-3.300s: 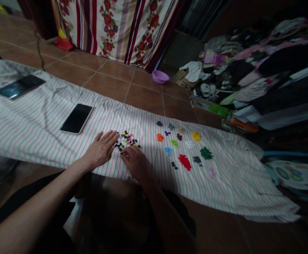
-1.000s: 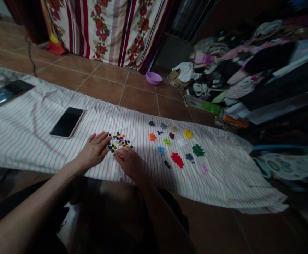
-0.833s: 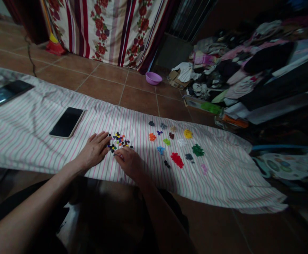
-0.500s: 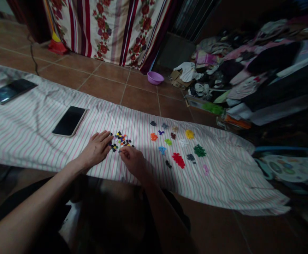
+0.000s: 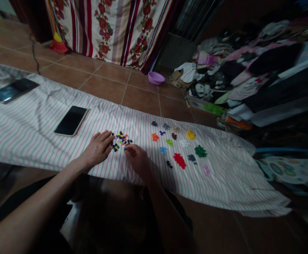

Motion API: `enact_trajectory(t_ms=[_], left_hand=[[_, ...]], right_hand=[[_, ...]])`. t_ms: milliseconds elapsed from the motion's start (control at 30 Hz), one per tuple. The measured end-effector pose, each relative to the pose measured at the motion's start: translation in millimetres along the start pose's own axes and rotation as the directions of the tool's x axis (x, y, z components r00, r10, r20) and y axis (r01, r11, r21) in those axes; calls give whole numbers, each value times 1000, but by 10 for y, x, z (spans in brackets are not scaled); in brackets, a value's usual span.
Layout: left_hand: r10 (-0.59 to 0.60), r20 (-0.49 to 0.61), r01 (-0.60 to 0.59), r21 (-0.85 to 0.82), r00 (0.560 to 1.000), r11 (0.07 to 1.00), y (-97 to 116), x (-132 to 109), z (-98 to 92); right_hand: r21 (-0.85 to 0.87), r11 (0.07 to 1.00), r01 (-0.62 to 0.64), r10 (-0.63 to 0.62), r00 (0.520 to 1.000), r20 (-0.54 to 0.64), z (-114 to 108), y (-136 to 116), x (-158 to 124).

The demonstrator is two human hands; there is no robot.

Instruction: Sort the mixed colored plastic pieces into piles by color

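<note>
My left hand (image 5: 98, 149) lies flat on the striped cloth, fingers stretched out, its fingertips touching the left edge of a mixed pile of small coloured pieces (image 5: 121, 138). At the right side of that pile, my right hand (image 5: 137, 158) is closed in a pinch, with a small dark piece (image 5: 125, 149) at its fingertips. Further right lie small heaps sorted by colour, among them red pieces (image 5: 179, 161), dark green pieces (image 5: 201, 151), yellow pieces (image 5: 190, 134), orange pieces (image 5: 155, 137) and light blue pieces (image 5: 163, 150). The kind of piece is too small to make out.
A phone (image 5: 71, 120) lies left of my left hand, and a dark tablet-like device (image 5: 13, 90) farther left. The striped cloth (image 5: 223, 176) covers a long narrow surface. Beyond it are a purple basin (image 5: 156, 78) on the tiled floor and heaped clothes (image 5: 238, 67).
My right hand has moved slightly right, away from the mixed pile, keeping its pinch on the small dark piece. My left hand stays flat beside the pile.
</note>
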State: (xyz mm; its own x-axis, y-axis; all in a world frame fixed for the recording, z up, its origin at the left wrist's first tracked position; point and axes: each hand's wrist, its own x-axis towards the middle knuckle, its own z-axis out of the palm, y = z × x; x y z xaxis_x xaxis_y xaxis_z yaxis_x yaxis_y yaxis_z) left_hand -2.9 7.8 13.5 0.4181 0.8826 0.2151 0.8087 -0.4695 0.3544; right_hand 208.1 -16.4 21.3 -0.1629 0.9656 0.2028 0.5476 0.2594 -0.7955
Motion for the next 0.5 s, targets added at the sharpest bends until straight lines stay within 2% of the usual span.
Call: enact_trajectory(t_ms=[233, 500], left_hand=[[-7, 12, 7, 9, 1000, 1000, 26, 8, -20], [-9, -6, 9, 21, 1000, 1000, 14, 4, 24]], right_hand=[[51, 996, -74, 77, 995, -68, -75, 55, 13], [30, 991, -129, 132, 943, -306, -266, 236, 143]])
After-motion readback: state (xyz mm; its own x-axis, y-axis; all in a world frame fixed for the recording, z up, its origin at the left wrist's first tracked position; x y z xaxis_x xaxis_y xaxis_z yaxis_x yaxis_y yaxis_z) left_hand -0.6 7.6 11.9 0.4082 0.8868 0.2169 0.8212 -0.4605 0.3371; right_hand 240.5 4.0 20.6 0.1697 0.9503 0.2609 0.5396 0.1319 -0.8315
